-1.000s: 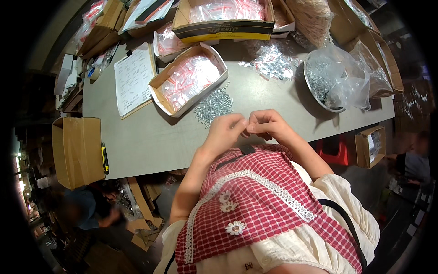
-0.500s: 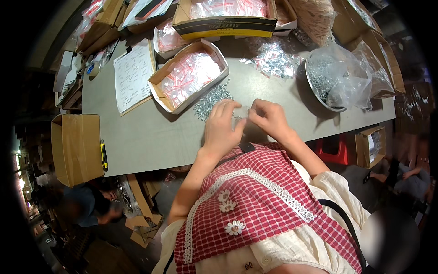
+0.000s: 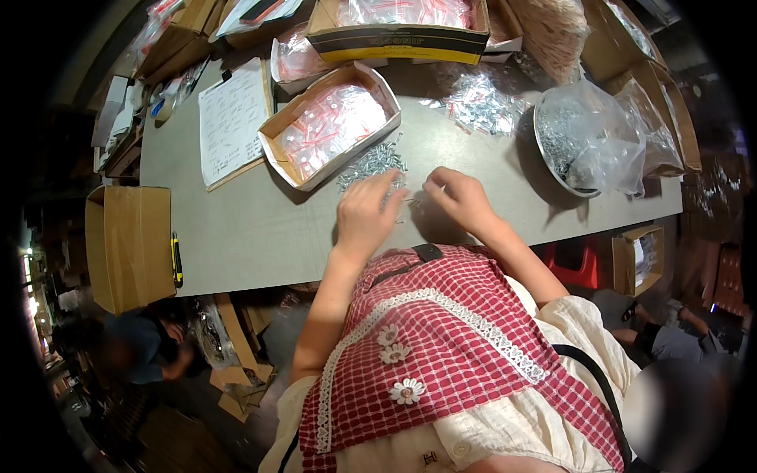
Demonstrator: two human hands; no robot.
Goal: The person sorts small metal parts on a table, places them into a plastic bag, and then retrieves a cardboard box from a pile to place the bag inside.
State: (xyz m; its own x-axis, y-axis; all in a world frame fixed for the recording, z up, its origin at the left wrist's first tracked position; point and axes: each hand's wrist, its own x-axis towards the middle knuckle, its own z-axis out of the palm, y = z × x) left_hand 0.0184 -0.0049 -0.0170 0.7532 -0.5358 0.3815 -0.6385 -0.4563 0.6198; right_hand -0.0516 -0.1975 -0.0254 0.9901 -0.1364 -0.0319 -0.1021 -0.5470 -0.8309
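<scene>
My left hand [image 3: 364,214] is at the near edge of a pile of small silvery screw-like metal pieces [image 3: 371,164]. Its thumb and forefinger are spread apart beside a few loose pieces on the grey table. Across a small gap, my right hand [image 3: 464,199] hovers over the table with fingers curled and thumb and forefinger close together. Whatever it may hold is too small or hidden to make out. Just beyond the pile stands an open white-sided carton [image 3: 361,154] full of small clear zip bags with red strips [image 3: 331,126].
At right a metal bowl [image 3: 544,158] holds more metal pieces under a clear plastic bag [image 3: 611,134]. Filled small bags [image 3: 481,102] lie behind. A clipboard with paper [image 3: 233,118], a cardboard box [image 3: 130,252] and a yellow-black cutter [image 3: 177,260] are left. A red stool [image 3: 574,264] stands below.
Both hands have drawn apart; the left has shifted slightly left. The clear little bag that was between them no longer shows there, and loose metal pieces are visible in the gap.
</scene>
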